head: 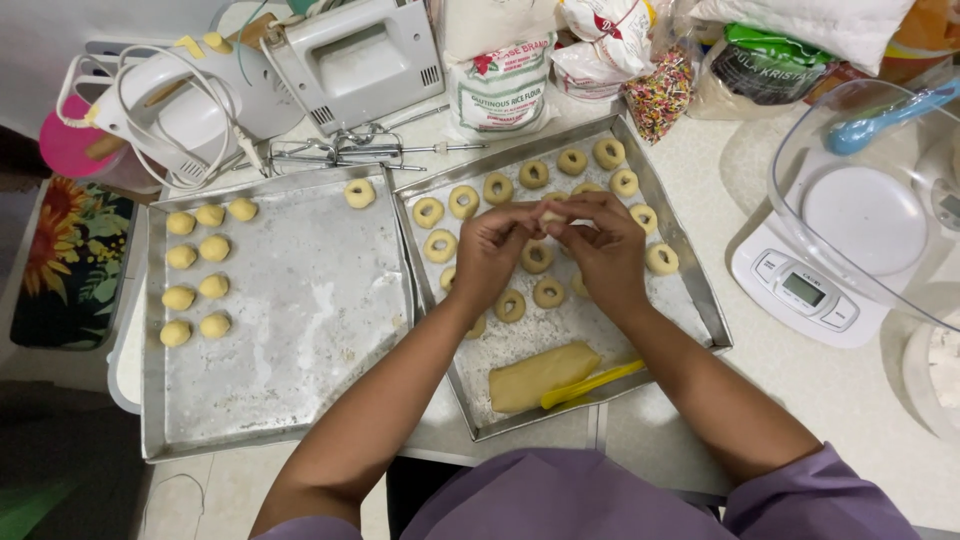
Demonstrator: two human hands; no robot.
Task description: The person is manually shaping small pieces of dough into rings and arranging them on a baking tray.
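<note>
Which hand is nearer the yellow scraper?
Right. The right hand sits up-right of the yellow scraper; the left hand is farther, up-left.

A pale speckled worktop [760, 420] fills most of the view, evenly lit from above with soft shadows. Below its left edge lies light tiled floor [190, 495], with a dark mat [70, 265] printed with sunflowers and leaves. The strip at top left may be a white wall [90, 20].
</note>
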